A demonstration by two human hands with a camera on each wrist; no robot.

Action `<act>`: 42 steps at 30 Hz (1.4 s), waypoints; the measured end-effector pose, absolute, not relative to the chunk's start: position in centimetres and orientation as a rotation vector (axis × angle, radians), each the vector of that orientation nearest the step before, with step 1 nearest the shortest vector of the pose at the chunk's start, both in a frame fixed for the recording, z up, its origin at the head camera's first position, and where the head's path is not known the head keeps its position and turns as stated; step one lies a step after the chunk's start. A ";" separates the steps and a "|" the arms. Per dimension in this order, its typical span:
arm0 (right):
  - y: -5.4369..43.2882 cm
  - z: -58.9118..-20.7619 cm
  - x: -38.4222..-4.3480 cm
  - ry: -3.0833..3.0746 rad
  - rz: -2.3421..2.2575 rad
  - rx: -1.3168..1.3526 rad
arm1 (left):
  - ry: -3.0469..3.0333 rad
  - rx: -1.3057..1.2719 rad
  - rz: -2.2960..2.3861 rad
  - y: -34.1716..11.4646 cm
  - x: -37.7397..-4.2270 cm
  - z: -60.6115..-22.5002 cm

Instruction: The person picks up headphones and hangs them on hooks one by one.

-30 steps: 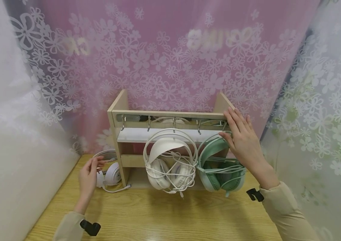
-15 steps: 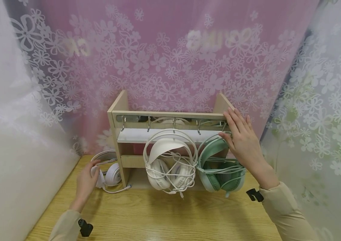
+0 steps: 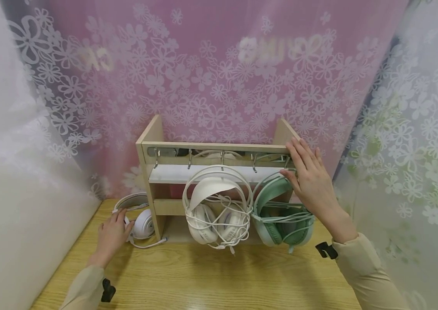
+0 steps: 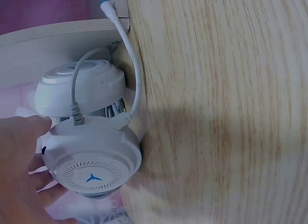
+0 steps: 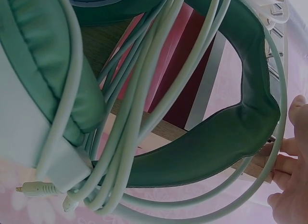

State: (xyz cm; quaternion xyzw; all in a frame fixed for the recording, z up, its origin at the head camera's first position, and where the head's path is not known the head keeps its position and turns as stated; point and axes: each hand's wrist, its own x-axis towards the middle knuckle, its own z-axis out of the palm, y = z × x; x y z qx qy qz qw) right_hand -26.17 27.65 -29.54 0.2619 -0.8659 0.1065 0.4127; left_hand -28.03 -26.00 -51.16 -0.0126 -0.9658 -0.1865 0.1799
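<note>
On the tabletop left of the wooden rack (image 3: 219, 147) rests a white headset (image 3: 143, 224) with a microphone boom. My left hand (image 3: 111, 236) holds its nearer earcup (image 4: 94, 159), thumb at the upper rim and fingers along the side. My right hand (image 3: 313, 185) rests on the rack's upper right corner, fingers extended over the edge and thumb in front. Beside that thumb hangs a green headset (image 3: 273, 189), its cable (image 4: 79, 96) not part of it but belonging to the white one. A second white headset (image 3: 213, 187) hangs mid-rack, wrapped in its cord.
Several metal hooks (image 3: 189, 159) line the rack's front rail; those on the left carry no headset. A white shelf (image 3: 168, 173) lies behind them. The wooden table (image 3: 188, 275) extends in front, and floral curtains (image 3: 211, 86) enclose the back and sides.
My left hand has moved down and slightly left, from above the white headset onto its nearer earcup. My right hand stays on the rack's corner.
</note>
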 end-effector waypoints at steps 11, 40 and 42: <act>27.6 -29.7 -26.3 -2.168 0.277 0.658 | -2.716 -0.033 -0.497 -26.4 -27.9 -51.1; 27.6 -29.5 -26.2 -2.185 0.281 0.654 | -2.764 0.066 -0.582 -26.2 -24.6 -51.2; 27.6 -29.5 -26.2 -2.185 0.279 0.653 | -2.764 0.067 -0.593 -26.1 -24.3 -51.2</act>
